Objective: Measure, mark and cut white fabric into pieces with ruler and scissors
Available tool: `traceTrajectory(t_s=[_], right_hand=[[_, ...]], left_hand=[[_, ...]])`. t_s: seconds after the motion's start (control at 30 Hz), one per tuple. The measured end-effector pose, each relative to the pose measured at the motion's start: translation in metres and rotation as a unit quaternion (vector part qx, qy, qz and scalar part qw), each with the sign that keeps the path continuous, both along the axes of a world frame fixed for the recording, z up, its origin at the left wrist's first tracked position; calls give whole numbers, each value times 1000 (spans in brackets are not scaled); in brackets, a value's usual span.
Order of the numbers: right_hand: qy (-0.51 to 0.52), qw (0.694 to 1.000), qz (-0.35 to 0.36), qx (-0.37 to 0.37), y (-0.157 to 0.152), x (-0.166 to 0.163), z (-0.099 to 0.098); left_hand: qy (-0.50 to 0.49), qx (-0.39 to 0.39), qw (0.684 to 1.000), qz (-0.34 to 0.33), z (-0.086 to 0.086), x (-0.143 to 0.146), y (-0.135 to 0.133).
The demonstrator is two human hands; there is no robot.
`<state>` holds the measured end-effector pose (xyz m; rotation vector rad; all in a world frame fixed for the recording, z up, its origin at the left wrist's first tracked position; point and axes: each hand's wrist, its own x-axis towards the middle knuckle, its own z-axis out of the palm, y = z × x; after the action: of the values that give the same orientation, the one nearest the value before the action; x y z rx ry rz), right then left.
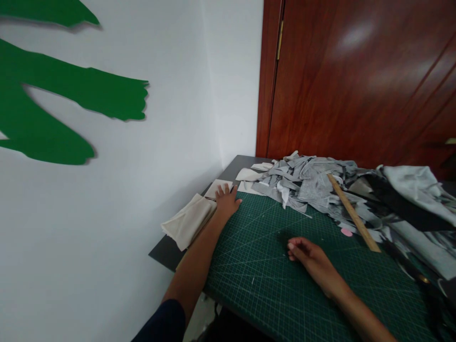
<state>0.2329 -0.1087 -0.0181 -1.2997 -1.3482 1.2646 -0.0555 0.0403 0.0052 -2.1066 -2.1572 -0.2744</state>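
Note:
My left hand (pixel 226 201) reaches to the far left side of the table, fingers spread over a small cream cloth piece (pixel 218 186). Beside that forearm lies a folded stack of cream cloth (pixel 192 219). My right hand (pixel 305 253) hovers over or rests on the green cutting mat (pixel 256 247), its fingers curled inward. Whether anything sits inside those curled fingers is hidden.
A heap of grey cloth scraps (pixel 302 178) runs along the back, with a wooden ruler (pixel 353 212) across it. Black-handled scissors (pixel 415 270) lie at right, near a pink round piece (pixel 346 232). A white wall (pixel 171 118) and wooden door (pixel 356 85) border the table.

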Motion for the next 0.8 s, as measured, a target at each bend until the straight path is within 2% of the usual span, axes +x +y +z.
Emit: traceTrajectory(t_s=[0.2,0.3,0.43,0.6,0.7,0.8], right_hand=[[-74,995,16,70,8,-1,-13],[-76,994,30,77,13,1,-16],[-73,993,37,80,17,2,-20],[-55,994,19,97,15,0,-20],[-34,994,16,100,15,-2,-19],[-24,995,2,98,19,-1,-19]], left_hand=[[8,89,995,-52,9,27,-22],[-13,144,987,-66,12,24,-44],[-29,194,980,-36,7,-4,-78],[9,185,983,-5,-11,-47,-112],[42,224,973,27,-16,-63,-121],[61,195,979,13,-16,-74,-121]])
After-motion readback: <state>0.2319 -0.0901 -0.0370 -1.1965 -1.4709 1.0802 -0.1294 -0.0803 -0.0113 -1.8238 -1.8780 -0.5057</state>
